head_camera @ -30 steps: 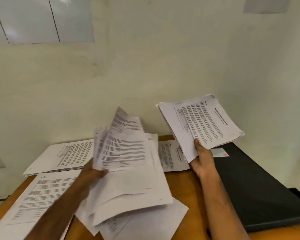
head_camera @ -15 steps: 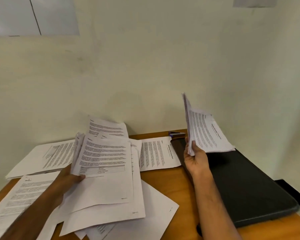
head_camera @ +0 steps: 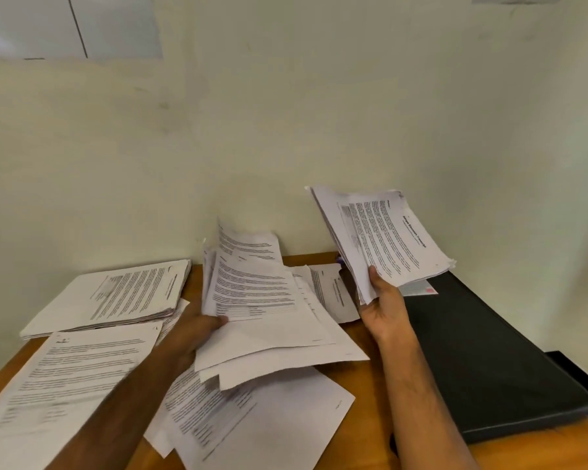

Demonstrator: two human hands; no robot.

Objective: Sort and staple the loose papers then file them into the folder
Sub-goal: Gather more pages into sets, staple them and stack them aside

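Sorting is being carried out: a loose sheaf [head_camera: 262,300] is being gripped by the left hand [head_camera: 197,330], a sorted bundle [head_camera: 384,239] is being held up by the right hand [head_camera: 384,310]. The black folder [head_camera: 482,361] is lying closed at right; stapling and filing appear not yet begun.

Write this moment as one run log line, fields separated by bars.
stage: sorting | left hand: holds loose white printed sheets | right hand: holds raised white paper bundle | flat black folder: closed
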